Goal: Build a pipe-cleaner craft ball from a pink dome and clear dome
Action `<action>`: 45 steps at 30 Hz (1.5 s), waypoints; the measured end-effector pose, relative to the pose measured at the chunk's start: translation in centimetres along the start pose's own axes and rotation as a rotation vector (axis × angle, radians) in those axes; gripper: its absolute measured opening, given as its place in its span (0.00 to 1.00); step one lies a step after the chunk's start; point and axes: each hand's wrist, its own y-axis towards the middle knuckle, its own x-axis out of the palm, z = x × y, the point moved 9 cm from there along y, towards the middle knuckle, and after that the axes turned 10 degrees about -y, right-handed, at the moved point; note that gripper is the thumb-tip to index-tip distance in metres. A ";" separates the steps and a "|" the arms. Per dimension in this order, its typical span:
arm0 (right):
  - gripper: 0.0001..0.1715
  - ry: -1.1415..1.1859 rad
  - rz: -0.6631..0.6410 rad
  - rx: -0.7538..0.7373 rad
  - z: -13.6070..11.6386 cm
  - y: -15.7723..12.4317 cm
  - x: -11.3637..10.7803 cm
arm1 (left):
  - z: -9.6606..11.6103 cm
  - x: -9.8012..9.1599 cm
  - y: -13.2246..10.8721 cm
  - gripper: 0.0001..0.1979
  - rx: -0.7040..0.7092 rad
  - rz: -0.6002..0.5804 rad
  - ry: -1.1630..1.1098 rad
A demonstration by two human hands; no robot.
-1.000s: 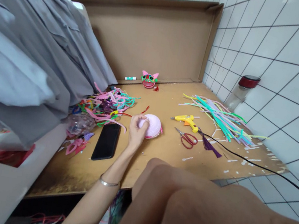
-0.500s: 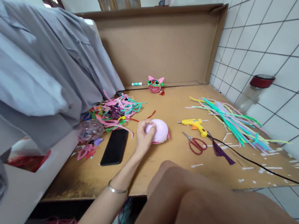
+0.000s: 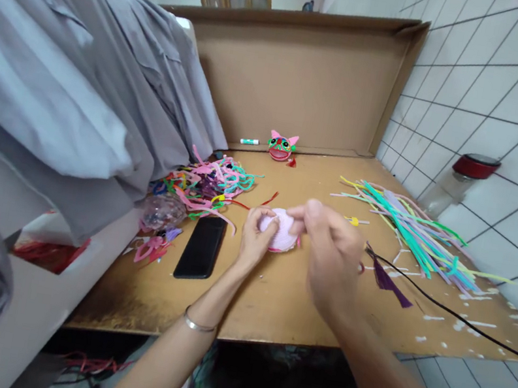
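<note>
Lilac ribbed dome [image 3: 282, 236] stayed gripped by the left hand [image 3: 254, 236]; the right hand [image 3: 334, 263], its hold unclear, had joined the work.

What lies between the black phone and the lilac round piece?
In the head view, the left hand, holding the lilac round piece, and, nearer the black phone, a pink strand's end, with bare tabletop around.
</note>
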 end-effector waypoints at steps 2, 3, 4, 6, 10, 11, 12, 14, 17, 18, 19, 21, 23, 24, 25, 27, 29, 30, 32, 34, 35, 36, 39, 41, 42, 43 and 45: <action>0.15 0.020 -0.010 0.039 4.8 2.9 1.8 | 0.1 0.1 0.0 0.06 -0.013 -0.013 -0.009; 0.12 0.006 -0.013 0.058 7.2 4.0 2.4 | 0.2 0.1 0.0 0.06 -0.015 -0.018 -0.011; 0.09 -0.029 -0.012 0.063 9.3 4.8 2.8 | 0.2 0.1 0.0 0.06 -0.014 -0.022 -0.011; 0.05 -0.093 -0.036 0.073 12.6 5.5 3.4 | 0.0 0.1 0.1 0.06 -0.013 -0.035 -0.016; 0.08 -0.003 -0.124 0.166 15.7 4.6 4.5 | -0.6 0.0 0.4 0.06 -0.031 -0.044 -0.038; 0.09 0.031 -0.130 0.189 15.9 4.3 4.6 | -0.7 0.0 0.4 0.06 -0.037 -0.042 -0.040; 0.10 0.063 -0.132 0.209 16.1 3.9 4.8 | -0.7 0.0 0.4 0.06 -0.042 -0.039 -0.039; 0.11 0.108 -0.132 0.233 16.4 3.5 4.9 | -0.6 0.0 0.4 0.06 -0.047 -0.033 -0.025; 0.12 0.140 -0.143 0.240 16.7 3.2 5.1 | -0.3 0.0 0.4 0.05 -0.048 -0.025 -0.005; 0.13 0.142 -0.144 0.236 16.7 3.1 5.0 | -0.2 0.1 0.4 0.06 -0.051 -0.023 -0.007; 0.13 0.142 -0.145 0.231 16.8 3.1 5.0 | -0.1 0.1 0.4 0.06 -0.055 -0.021 -0.012; 0.14 0.135 -0.149 0.226 16.9 3.1 4.9 | -0.1 0.1 0.4 0.05 -0.066 -0.016 -0.018; 0.15 0.127 -0.157 0.226 17.0 3.0 4.8 | -0.2 0.1 0.4 0.05 -0.078 -0.014 -0.013; 0.15 0.125 -0.160 0.227 17.1 3.0 4.8 | -0.2 0.1 0.4 0.05 -0.081 -0.018 -0.008; 0.15 0.124 -0.162 0.229 17.1 3.0 4.8 | -0.3 0.1 0.3 0.05 -0.079 -0.022 -0.007; 0.16 0.129 -0.163 0.230 17.1 2.9 4.8 | -0.3 0.2 0.3 0.06 -0.063 -0.036 -0.010; 0.16 0.136 -0.164 0.231 17.1 2.9 4.8 | -0.3 0.1 0.4 0.06 -0.054 -0.042 -0.016; 0.16 0.141 -0.168 0.233 17.1 3.0 4.8 | -0.4 0.1 0.4 0.06 -0.056 -0.044 -0.020; 0.16 0.154 -0.180 0.242 17.1 3.0 4.9 | -0.6 0.1 0.4 0.06 -0.066 -0.046 -0.032; 0.15 0.163 -0.191 0.254 17.0 3.0 5.0 | -0.5 0.1 0.4 0.05 -0.061 -0.055 -0.042; 0.15 0.168 -0.193 0.260 17.0 3.0 5.1 | -0.3 0.2 0.5 0.05 -0.055 -0.064 -0.044; 0.15 0.176 -0.192 0.266 17.0 3.0 5.1 | -0.2 0.2 0.5 0.05 -0.049 -0.075 -0.046; 0.15 0.200 -0.184 0.279 17.0 3.0 5.1 | 0.1 0.5 0.5 0.05 -0.048 -0.104 -0.049; 0.15 0.198 -0.181 0.274 16.9 3.0 5.1 | 0.2 0.5 0.5 0.05 -0.056 -0.109 -0.049; 0.15 0.192 -0.181 0.270 16.9 3.0 5.1 | 0.2 0.5 0.4 0.05 -0.058 -0.109 -0.048; 0.15 0.188 -0.180 0.266 16.9 3.0 5.0 | 0.3 0.5 0.4 0.05 -0.058 -0.109 -0.048; 0.16 0.191 -0.179 0.266 16.9 3.0 5.1 | 0.3 0.5 0.4 0.05 -0.052 -0.107 -0.055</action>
